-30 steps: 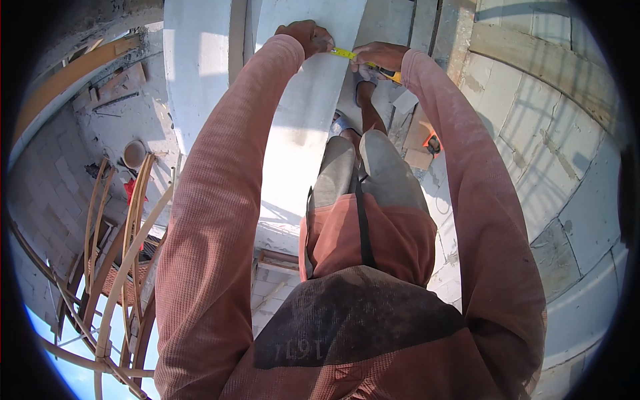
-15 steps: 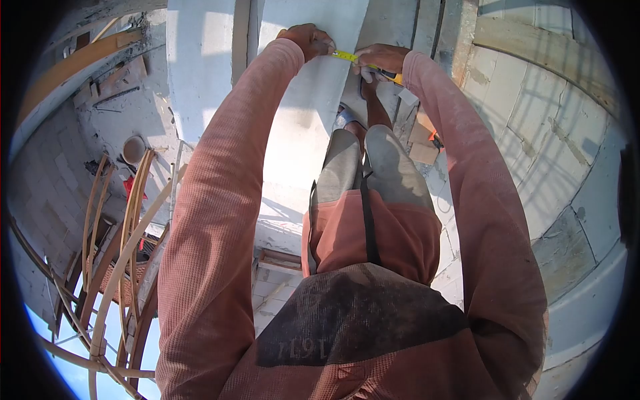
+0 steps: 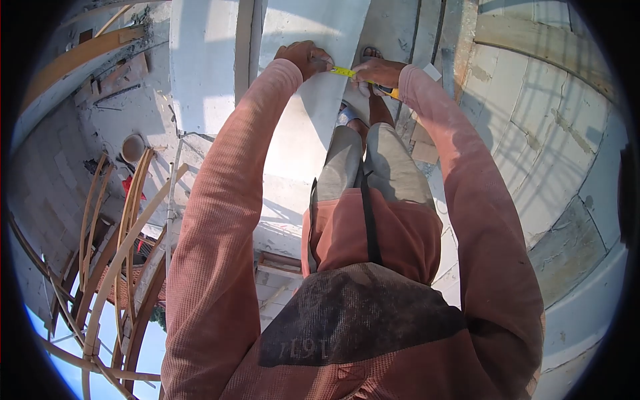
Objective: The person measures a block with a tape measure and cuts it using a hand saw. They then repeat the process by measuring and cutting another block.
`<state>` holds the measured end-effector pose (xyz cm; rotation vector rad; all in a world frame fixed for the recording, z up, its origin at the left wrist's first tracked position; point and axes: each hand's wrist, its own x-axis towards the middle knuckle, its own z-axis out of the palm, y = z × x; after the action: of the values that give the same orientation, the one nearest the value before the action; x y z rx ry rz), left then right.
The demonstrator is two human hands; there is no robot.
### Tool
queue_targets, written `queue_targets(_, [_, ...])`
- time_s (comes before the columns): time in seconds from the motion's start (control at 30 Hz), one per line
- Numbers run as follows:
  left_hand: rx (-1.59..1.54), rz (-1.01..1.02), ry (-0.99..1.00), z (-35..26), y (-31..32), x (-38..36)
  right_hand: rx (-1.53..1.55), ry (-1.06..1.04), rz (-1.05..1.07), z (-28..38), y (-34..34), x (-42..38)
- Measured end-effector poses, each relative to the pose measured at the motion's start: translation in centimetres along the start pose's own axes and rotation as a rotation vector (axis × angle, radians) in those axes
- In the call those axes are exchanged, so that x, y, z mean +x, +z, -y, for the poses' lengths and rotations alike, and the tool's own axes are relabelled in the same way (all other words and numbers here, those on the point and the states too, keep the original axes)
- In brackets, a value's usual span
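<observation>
A short stretch of yellow tape measure blade (image 3: 343, 71) runs between my two hands, over the edge of a pale flat panel (image 3: 300, 123). My left hand (image 3: 305, 59) is closed with fingertips pinched at the blade's left end, above the panel. On the other side, my right hand (image 3: 378, 70) is closed around the tape measure where the blade comes out. Part of the yellow and black tape measure case (image 3: 387, 91) shows below that hand; the rest is hidden by the palm and sleeve.
My sandalled foot (image 3: 350, 117) stands beside the panel. Block walling (image 3: 533, 127) rises at right. Curved wooden strips (image 3: 133, 233) and a round bucket (image 3: 133, 148) are at lower left. A wooden beam (image 3: 80, 63) crosses the upper left.
Both hands sit slightly lower in view, with the blade still stretched between them. More of the far sandalled foot shows above my right hand, and the orange item near my right forearm is hidden.
</observation>
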<state>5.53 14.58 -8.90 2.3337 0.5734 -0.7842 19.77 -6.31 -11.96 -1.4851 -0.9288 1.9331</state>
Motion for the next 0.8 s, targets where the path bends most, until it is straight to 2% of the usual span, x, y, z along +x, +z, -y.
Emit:
queue_targets(0.03, [0.0,-0.011,0.014,0.1,0.2,-0.3,0.022,0.046,0.019,0.9,0.3,-0.6])
queue_targets(0.13, [-0.018,-0.011,0.026,0.4,0.8,-1.0,0.04,-0.05,0.018,-1.0,1.5,0.6])
queue_targets(0.33, [-0.024,-0.015,0.033,1.2,2.1,-2.3,0.173,0.085,-0.007,0.0,3.3,-0.6])
queue_targets(0.57, [-0.141,0.012,-0.039,1.6,3.0,-3.0,0.233,0.077,-0.001,-0.8,4.4,-0.3])
queue_targets(0.8, [-0.164,0.021,-0.025,1.8,3.5,-3.7,0.281,0.065,-0.012,-1.1,5.2,-0.5])
